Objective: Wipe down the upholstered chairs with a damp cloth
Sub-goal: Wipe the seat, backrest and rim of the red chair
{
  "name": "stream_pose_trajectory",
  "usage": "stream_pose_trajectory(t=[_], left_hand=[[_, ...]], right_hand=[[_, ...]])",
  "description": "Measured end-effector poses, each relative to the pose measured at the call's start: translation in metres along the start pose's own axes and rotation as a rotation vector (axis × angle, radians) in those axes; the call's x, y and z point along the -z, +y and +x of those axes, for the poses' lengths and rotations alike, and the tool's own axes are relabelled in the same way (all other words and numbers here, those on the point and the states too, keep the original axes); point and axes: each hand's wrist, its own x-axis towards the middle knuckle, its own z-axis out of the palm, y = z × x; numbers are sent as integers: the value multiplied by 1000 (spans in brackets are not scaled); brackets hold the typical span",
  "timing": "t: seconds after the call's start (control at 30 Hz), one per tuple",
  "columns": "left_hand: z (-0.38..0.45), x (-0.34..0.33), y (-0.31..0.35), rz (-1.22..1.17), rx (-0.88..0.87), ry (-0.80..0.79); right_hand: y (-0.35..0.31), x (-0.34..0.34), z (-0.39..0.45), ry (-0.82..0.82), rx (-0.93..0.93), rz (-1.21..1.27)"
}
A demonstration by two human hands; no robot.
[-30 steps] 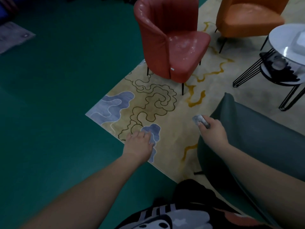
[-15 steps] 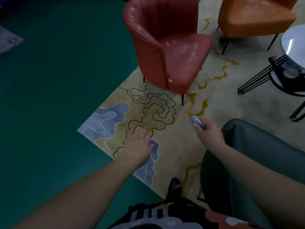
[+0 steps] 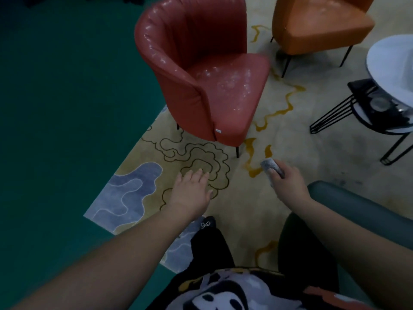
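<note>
A red upholstered chair [image 3: 201,70] stands ahead on the patterned rug, its seat and rim showing shiny wet patches. Behind it to the right is an orange chair [image 3: 319,25]. A grey-green chair [image 3: 362,211] lies at the lower right, partly behind my right forearm. My right hand [image 3: 288,184] grips a small grey cloth [image 3: 270,165], held in the air short of the red chair's front leg. My left hand [image 3: 191,189] hovers over the rug with fingers stretched out, holding nothing.
A round white table [image 3: 393,59] on black wire legs stands at the right, with a dark lower shelf [image 3: 375,104]. The beige rug [image 3: 201,159] ends at a green floor [image 3: 67,108] on the left. My dark trouser leg and shoe [image 3: 207,227] are below.
I have stepped closer to the red chair, which now looms larger. Both hands moved forward with me; the grey-green chair slid further to the lower right. The cloth stays in my right hand.
</note>
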Motion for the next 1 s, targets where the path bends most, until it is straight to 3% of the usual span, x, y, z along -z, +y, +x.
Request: stream_pose_trajectory(t=[0.3,0.63,0.83,1.0], left_hand=[[121,47,-41,-7,-90,-16],[233,81,-29,-55,-100,17],[321,113,-9,-87,-8,49],[396,148,17,-171,168,10]], right_hand=[[-27,8,94,114,-68,-89],[-32,36,190,152,-111,-42],[-12,79,285,151,-86,-38],[0,137,374,123,-28,-78]])
